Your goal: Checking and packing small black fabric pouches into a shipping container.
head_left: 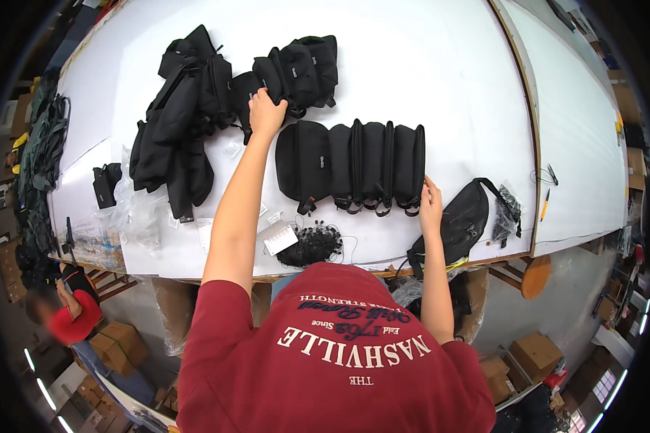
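Note:
My left hand [267,114] reaches to the back of the white table, its fingers closed on the near end of a black pouch [245,92] in a slanting group of black pouches [297,68]. Closer to me, several black zippered pouches [313,160] stand side by side in a row, with straps and zipper pulls at their near edge. At that row's right end, my right hand [431,206] rests its outstretched fingers against the last pouch [410,162]. Left of my left arm lies a heap of black bags [177,119].
A larger black bag [466,222] with straps lies beside my right forearm. Near the front edge are white tags [279,237] and a tangle of black cords [310,246]. Clear plastic [139,225] and a small black pouch [106,185] lie left; an orange pen [545,205] lies right.

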`<move>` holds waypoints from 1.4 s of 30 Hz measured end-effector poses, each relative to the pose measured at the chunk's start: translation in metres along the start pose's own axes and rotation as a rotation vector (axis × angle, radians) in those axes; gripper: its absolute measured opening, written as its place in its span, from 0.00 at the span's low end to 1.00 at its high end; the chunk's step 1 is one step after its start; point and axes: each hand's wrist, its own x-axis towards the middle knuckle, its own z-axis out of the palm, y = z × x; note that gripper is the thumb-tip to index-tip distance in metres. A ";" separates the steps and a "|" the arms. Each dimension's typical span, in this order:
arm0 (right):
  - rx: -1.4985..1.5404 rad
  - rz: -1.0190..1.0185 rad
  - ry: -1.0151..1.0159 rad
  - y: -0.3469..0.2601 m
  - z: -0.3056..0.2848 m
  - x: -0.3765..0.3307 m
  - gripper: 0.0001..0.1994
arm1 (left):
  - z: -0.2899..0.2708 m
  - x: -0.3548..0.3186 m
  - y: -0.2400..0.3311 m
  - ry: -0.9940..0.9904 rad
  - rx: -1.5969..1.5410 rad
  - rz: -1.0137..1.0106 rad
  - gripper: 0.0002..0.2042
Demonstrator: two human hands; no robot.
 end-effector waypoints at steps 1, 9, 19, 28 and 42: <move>-0.009 0.002 0.006 0.002 -0.002 0.000 0.17 | 0.000 0.005 0.002 -0.069 0.028 -0.047 0.26; 0.066 0.079 0.037 -0.016 -0.016 0.014 0.16 | -0.044 -0.011 -0.026 0.184 -0.760 -0.305 0.16; 0.525 -0.136 -0.469 -0.192 -0.030 -0.053 0.17 | -0.157 -0.200 0.053 -0.598 -1.791 -0.668 0.16; 0.364 -0.438 -0.176 -0.208 -0.043 -0.101 0.40 | -0.240 -0.258 0.067 -0.533 -0.849 0.176 0.19; 0.122 -0.610 -0.402 -0.207 -0.077 -0.167 0.14 | -0.264 -0.309 0.034 -0.425 -0.794 0.365 0.24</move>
